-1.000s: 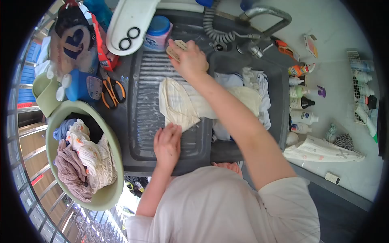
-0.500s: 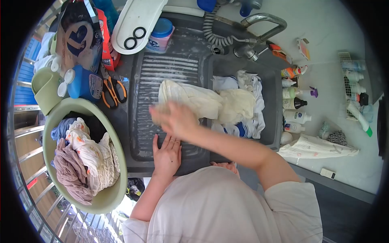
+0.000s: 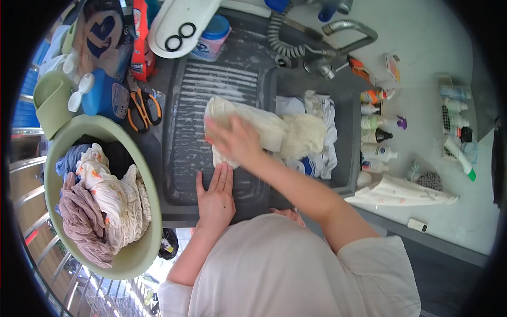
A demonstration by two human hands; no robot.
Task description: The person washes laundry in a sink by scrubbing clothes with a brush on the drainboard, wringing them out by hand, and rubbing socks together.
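On the ridged washboard (image 3: 222,77) built into the dark sink unit lies a wet cream cloth (image 3: 264,127). Its right end trails into the basin, over a bunched cream piece (image 3: 306,137) and white clothes with blue parts. My right hand (image 3: 235,140) is over the cloth's left part, its fingers smeared by motion, so their grip does not show. Flat on the board just below, my left hand (image 3: 216,198) has straight fingers, with the tips at the cloth's lower edge. It holds nothing.
A green tub (image 3: 156,211) of clothes stands at the left. Orange-handled scissors (image 3: 140,111), a blue bottle (image 3: 105,95) and a white tray (image 3: 174,31) with two black rings lie above it. The faucet (image 3: 359,39) rises behind the basin; several bottles (image 3: 377,153) line the right.
My right hand has shifted slightly right and is still blurred. The cloth's lower corner now reaches down to my left fingertips. The whole view has shifted a little.
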